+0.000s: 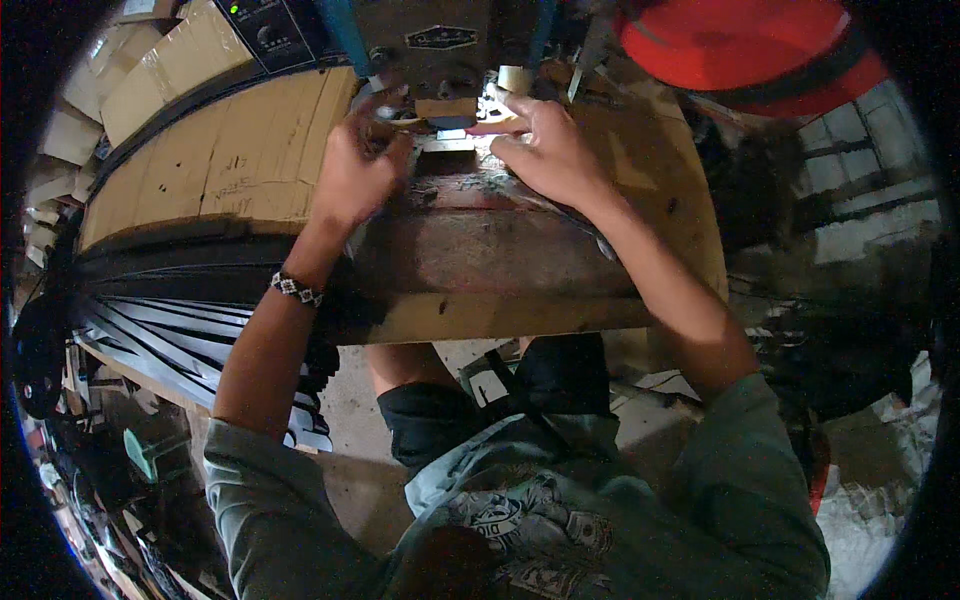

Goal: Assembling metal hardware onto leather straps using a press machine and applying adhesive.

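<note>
Both hands meet over the lit work spot of a dark machine (450,60). From the left, my left hand (365,170) reaches in with its fingers bent and partly blurred. My right hand (555,155) comes from the right, thumb below and fingers stretched inward. A small dark strip (450,123) lies between the fingertips, which appear to pinch its two ends. Just under it is a pale metal plate (447,143) on the machine. The glare near the right fingers hides some detail. A worn, reddish-brown surface (480,245) lies below my hands.
Cardboard (215,160) covers the left side, and a bundle of black and white strips (170,325) hangs below it. A black control box (270,35) with a green light stands behind. At the far right is a large red round object (740,45). The board's near edge (480,318) faces my lap.
</note>
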Tool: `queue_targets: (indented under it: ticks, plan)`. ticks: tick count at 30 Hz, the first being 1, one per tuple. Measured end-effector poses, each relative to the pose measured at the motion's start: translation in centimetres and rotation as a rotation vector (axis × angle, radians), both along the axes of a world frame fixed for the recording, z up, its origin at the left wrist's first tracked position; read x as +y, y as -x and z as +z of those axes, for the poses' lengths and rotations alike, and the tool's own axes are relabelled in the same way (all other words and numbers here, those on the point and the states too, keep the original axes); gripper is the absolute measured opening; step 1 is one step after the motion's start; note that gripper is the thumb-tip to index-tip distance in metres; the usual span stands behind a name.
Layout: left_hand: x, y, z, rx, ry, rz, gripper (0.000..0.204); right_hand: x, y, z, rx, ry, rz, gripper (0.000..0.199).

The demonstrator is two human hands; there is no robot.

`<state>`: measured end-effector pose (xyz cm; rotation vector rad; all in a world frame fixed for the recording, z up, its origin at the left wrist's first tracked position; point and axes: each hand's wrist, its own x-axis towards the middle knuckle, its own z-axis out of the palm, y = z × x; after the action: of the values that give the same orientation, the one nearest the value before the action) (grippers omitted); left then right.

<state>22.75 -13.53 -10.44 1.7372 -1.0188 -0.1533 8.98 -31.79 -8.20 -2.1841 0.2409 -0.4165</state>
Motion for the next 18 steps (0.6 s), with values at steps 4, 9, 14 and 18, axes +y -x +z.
queue_targets:
  ticks: [4,9,14,18]
  plan:
    - [-0.3,-1.1,-0.3,0.116,0.105,-0.058,0.058,-0.7,-0.7,-1.6,-0.077,-0.022,-0.033,0.062]
    - [-0.1,-0.4,0.1,0.18,-0.082,-0.042,0.066,-1.1,-1.4,-2.5,-0.015,0.053,-0.056,0.056]
    - [-0.2,-0.2,-0.2,0.261,-0.003,-0.036,0.066,-0.8,-1.9,-2.3,0.002,0.084,-0.01,0.036]
    - [-0.2,-0.7,0.1,0.008,-0.225,0.011,0.059,-0.7,-2.0,-2.0,0.095,0.128,-0.013,0.03]
